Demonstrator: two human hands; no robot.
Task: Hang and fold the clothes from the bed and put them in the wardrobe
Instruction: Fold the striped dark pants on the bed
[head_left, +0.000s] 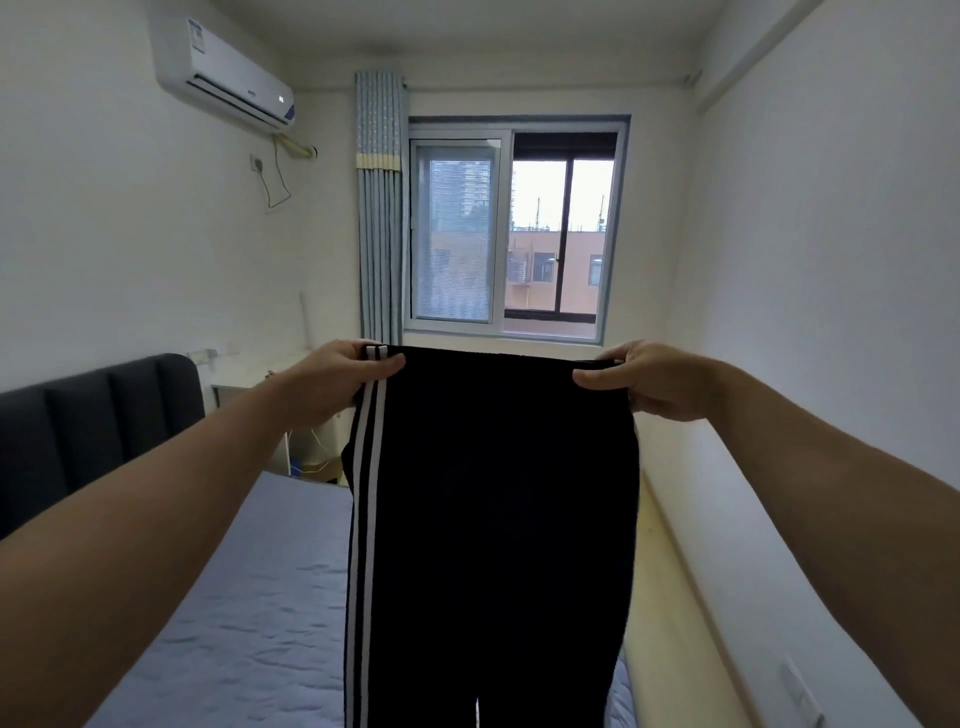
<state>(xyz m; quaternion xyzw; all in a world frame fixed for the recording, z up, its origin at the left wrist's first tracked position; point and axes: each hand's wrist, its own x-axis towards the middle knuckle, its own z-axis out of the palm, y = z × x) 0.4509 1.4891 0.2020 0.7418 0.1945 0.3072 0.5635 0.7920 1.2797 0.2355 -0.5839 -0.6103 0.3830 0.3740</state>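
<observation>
The left hand (340, 379) pinches one end of the waistband of a pair of black trousers (493, 519), thumb laid across the front and the fingers curled behind the cloth. The right hand (654, 379) grips the other end in the same way, thumb forward, fingers tucked behind. Both bare arms reach out level, so the waistband is pulled nearly straight between the hands.

The trousers hang down flat from that line, held in the air above the bed and in front of the window. The fabric is a matte, soft-looking black with no sheen. Two white stripes (366, 519) run down the side seam below the left hand. Low in the frame the legs part at a narrow slit.

Behind the hanging cloth lies the bed (244, 613), covered in a lightly rumpled blue-grey quilted sheet, with a dark padded headboard (98, 415) in vertical panels at the left wall. The trousers hide the middle of the bed. Beyond is a sliding window (511, 228), and a pleated blue curtain (379, 208) is gathered to its left. A white air conditioner (223, 73) is mounted high on the left wall. A pale ledge (696, 519) runs along the right wall.
</observation>
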